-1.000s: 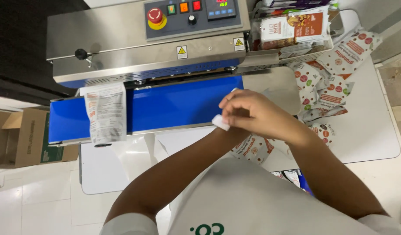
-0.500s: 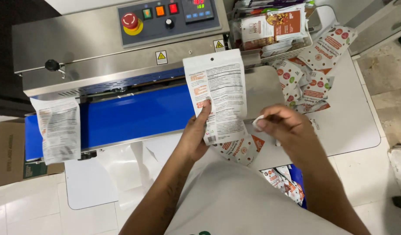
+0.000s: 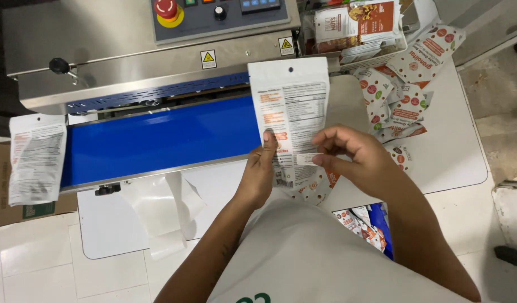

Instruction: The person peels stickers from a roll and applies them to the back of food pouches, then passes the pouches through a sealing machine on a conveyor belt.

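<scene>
Holding the white pouch [image 3: 289, 112] upright over the right end of the blue conveyor belt [image 3: 163, 139], my left hand [image 3: 259, 171] grips its lower left edge. My right hand [image 3: 354, 157], just beside it, pinches a small white sticker [image 3: 306, 159] against the pouch's lower right.

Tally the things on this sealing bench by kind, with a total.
White pouches with printed backs: 2, one held up in the left hand at, one at the belt's left end
Small white label at the right hand: 1
Sealing machine: 1
Blue belt: 1
Total: 5, leaving out the heap of small pouches, too overlapped to count.
</scene>
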